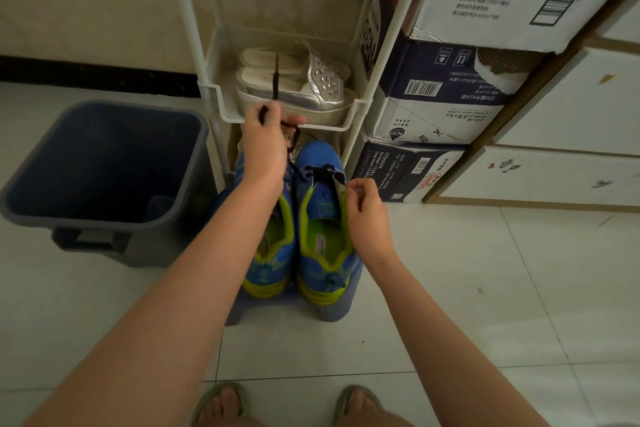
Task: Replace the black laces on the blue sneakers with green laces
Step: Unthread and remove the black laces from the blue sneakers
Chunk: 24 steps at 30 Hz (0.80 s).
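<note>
The blue sneakers (320,204) stand side by side on a low stool (341,308), heels toward the person, covering its top almost from edge to edge. A black lace (322,169) crosses only the eyelets nearest the toe of the right-hand shoe. Its loose length climbs to the left hand (265,146), which pinches it above the stool's far edge, one tip poking upward. The right hand (367,215) pinches that shoe's outer eyelet edge between curled fingertips. A grey bin (100,166) sits just beside the stool's left side. A white rack (214,94) stands close behind the stool, and stacked cardboard boxes (433,121) behind and to its right. Open floor tiles (450,288) spread to the right of the stool and in front of it.
</note>
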Motion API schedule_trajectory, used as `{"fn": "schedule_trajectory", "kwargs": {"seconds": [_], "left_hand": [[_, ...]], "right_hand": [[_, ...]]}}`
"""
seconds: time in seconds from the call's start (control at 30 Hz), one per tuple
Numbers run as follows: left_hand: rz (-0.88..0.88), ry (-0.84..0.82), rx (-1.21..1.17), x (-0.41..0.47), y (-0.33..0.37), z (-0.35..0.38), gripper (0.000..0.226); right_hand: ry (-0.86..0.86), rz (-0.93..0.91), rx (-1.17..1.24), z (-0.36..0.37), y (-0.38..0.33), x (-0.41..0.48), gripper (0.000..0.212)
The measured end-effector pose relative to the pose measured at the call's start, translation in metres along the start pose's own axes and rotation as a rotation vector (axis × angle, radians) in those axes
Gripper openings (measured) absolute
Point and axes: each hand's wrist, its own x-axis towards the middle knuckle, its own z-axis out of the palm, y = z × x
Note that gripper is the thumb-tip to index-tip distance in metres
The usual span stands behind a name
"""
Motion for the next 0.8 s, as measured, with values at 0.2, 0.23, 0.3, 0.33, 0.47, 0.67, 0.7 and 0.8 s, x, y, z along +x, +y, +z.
{"fn": "schedule_trajectory", "kwargs": {"seconds": [0.2,0.23,0.3,0.33,0.47,0.67,0.7,0.8], "left_hand": [[0.101,-0.142,0.821,-0.012,-0.031,-0.004,0.048],[0.139,-0.148,0.885,-0.013,-0.034,-0.005,0.055],[0.265,-0.137,0.973,-0.014,-0.037,-0.01,0.06],[0.315,-0.128,1.01,-0.014,-0.039,-0.011,0.062],[0.425,-0.048,1.034,-0.018,-0.037,-0.011,0.056],[0.437,-0.091,1.225,-0.023,-0.026,-0.006,0.017],[0.391,-0.142,1.332,-0.023,-0.027,-0.006,0.021],[0.355,-0.217,1.56,-0.022,-0.032,-0.009,0.033]], "right_hand": [[-0.066,-0.093,-0.144,-0.001,-0.007,0.01,0.03],[-0.073,-0.11,-0.203,-0.002,-0.009,0.013,0.032],[-0.067,-0.176,-0.318,-0.002,-0.015,0.019,0.033],[-0.058,-0.22,-0.368,-0.002,-0.017,0.022,0.032],[-0.113,-0.315,-0.591,-0.001,-0.024,0.034,0.02],[-0.163,-0.326,-0.799,0.009,-0.029,0.042,0.021],[-0.167,-0.315,-0.799,0.012,-0.031,0.043,0.02],[-0.181,-0.312,-0.779,0.015,-0.035,0.046,0.018]]}}
